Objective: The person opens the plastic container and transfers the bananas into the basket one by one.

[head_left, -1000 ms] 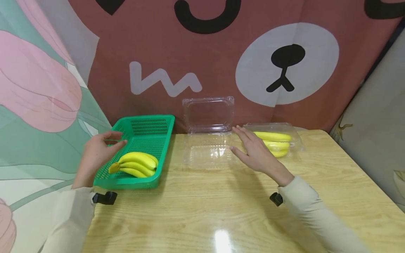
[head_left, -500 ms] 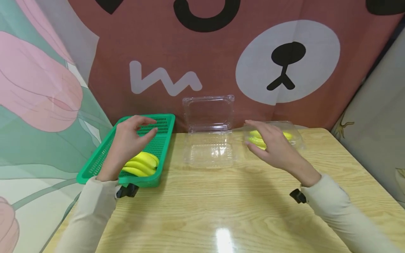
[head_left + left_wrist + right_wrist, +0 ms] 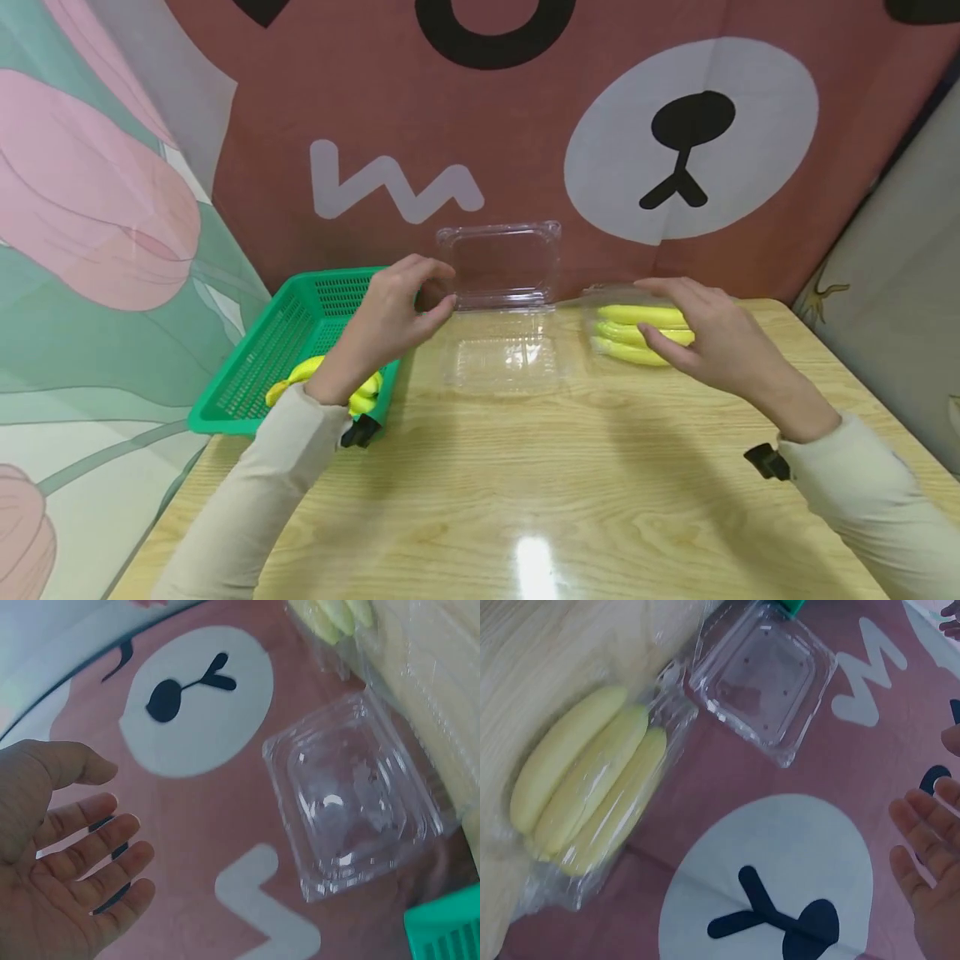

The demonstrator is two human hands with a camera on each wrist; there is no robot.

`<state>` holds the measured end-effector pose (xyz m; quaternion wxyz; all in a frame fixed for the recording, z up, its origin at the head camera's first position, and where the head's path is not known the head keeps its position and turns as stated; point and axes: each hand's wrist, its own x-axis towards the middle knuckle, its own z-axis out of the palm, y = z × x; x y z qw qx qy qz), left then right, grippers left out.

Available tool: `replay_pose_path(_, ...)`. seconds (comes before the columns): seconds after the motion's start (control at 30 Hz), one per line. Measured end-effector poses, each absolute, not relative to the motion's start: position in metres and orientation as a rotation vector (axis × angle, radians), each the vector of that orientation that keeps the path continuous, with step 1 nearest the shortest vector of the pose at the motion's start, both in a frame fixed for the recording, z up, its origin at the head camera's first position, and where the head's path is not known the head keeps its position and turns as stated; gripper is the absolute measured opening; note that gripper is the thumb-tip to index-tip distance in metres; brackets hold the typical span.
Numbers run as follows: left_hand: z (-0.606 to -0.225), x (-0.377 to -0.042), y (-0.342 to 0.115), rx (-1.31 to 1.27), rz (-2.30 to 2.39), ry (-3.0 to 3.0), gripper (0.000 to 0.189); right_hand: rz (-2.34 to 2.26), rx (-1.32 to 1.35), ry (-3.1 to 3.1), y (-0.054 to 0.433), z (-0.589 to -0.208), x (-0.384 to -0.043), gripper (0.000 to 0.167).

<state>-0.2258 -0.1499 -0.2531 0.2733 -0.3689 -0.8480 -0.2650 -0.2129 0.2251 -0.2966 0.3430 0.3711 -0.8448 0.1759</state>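
My left hand [image 3: 397,312] hovers over the right side of the green basket [image 3: 247,379], its fingers loosely bent and holding nothing. Under that forearm, partly hidden, lies a bunch of bananas [image 3: 303,368] in the basket. A clear plastic clamshell box [image 3: 501,367] stands with its lid raised, to the right of my left fingertips; nothing lies in it. My right hand [image 3: 716,337], also holding nothing, is above the right end of a clear plastic package with bananas [image 3: 637,315] inside. In the right wrist view these bananas [image 3: 581,776] show whole through the plastic.
The wooden table [image 3: 480,483] spreads in front of the basket and boxes. A brown cloth with a printed bear face [image 3: 517,125] hangs right behind them. A floral cloth [image 3: 90,217] hangs at the left, and a grey one [image 3: 900,275] at the right.
Both hands have moved right. The left has crossed over the basket towards the raised-lid box; the right has passed from beside that box to over the packaged bananas. Basket and boxes stay put.
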Motion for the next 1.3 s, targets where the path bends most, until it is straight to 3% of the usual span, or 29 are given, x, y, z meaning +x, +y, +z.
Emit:
replay_pose_path(0.23, -0.257, -0.241, -0.117, -1.107, -0.568, -2.227, 0.020, 0.377, 0.979, -2.084, 0.240, -0.297, -0.217, 0.051)
replay_pose_path(0.7, -0.272, -0.257, -0.060, -1.207, -0.376, -2.078, 0.005, 0.299, 0.822, -2.158, 0.290, -0.314, -0.224, 0.032)
replay_pose_path(1.3, -0.317, -0.274, -0.017, -1.222, -0.220, -2.165, 0.011, 0.191, 0.645, -2.300, 0.328, -0.340, -0.238, 0.024)
